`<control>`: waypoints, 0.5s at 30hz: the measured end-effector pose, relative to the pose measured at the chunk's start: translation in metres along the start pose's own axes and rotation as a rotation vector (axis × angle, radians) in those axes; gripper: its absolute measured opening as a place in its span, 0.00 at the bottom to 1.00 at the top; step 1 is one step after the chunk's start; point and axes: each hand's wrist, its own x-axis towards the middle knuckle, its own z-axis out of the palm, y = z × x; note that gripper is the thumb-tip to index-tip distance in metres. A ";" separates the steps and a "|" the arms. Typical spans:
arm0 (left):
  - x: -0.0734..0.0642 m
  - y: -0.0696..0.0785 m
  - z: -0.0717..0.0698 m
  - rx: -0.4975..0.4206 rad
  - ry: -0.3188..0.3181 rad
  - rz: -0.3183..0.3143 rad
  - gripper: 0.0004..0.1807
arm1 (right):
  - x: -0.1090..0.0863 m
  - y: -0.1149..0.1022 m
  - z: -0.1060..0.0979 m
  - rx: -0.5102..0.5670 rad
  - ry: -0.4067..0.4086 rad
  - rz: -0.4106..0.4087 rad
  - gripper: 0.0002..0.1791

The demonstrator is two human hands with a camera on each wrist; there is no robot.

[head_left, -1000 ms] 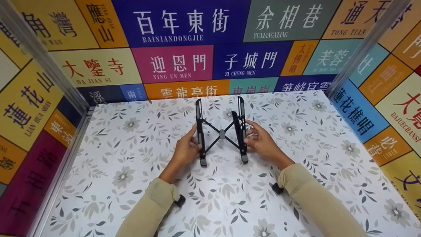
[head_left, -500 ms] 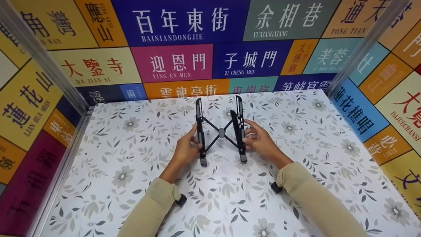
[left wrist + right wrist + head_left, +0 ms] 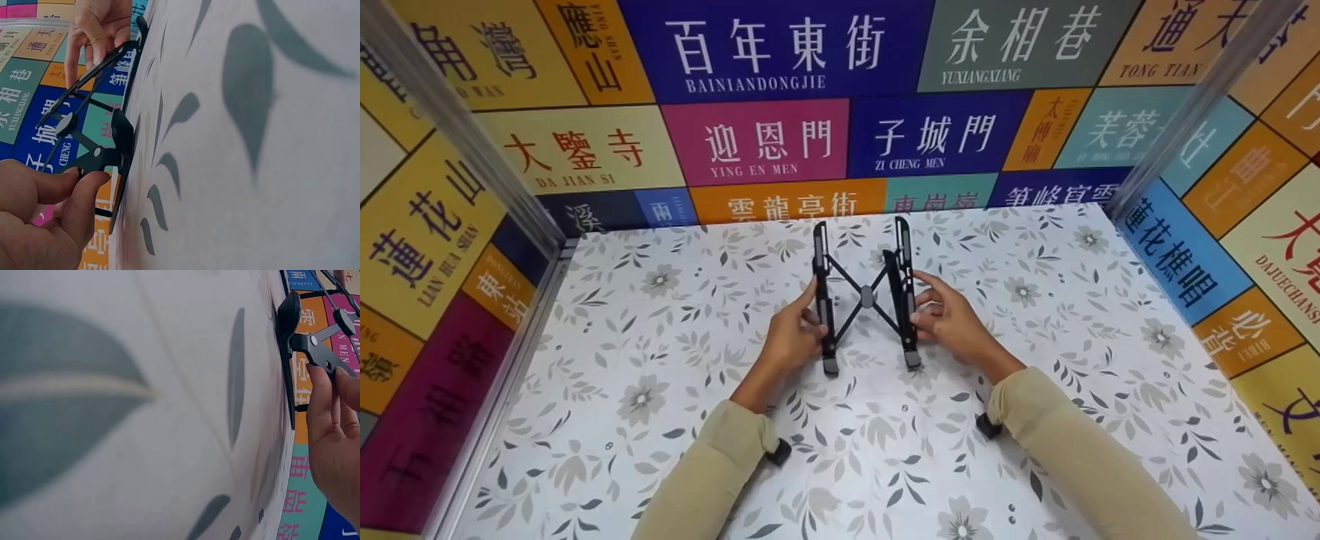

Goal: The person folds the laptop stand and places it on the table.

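Note:
A black folding laptop stand (image 3: 868, 297) stands on the table, its two side rails joined by crossed arms with a grey oval hub. On its left rail, my left hand (image 3: 793, 334) pinches the side between thumb and fingers. My right hand (image 3: 956, 322) grips the right rail in the same way. In the left wrist view the left thumb and finger (image 3: 84, 194) hold the rail close to a rivet, above the stand's base. The right wrist view shows the right hand (image 3: 337, 450) pinching a flat black plate of the stand (image 3: 326, 357).
A white table (image 3: 720, 465) with a grey leaf and flower print lies under the stand. Colourful panels with Chinese lettering (image 3: 769, 142) rise at the back and both sides, with metal posts (image 3: 1185, 112) at the corners.
The stand's two side rails have come somewhat closer together. My left hand has moved slightly right and my right hand slightly left, both keeping their hold.

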 end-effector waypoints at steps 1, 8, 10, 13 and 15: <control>0.000 0.000 0.000 0.006 0.001 0.003 0.52 | 0.000 0.000 0.001 0.000 0.001 0.002 0.44; 0.002 0.001 0.003 0.022 0.014 0.007 0.51 | 0.001 -0.003 0.005 -0.029 -0.010 -0.004 0.44; 0.002 0.001 0.005 0.015 0.013 0.005 0.51 | 0.001 -0.003 0.005 -0.034 -0.006 -0.005 0.43; 0.003 0.002 0.007 0.028 0.018 0.015 0.50 | 0.001 -0.003 0.007 -0.035 -0.003 -0.012 0.43; 0.004 0.002 0.008 0.057 0.025 0.028 0.50 | 0.001 -0.004 0.009 -0.027 0.000 -0.016 0.43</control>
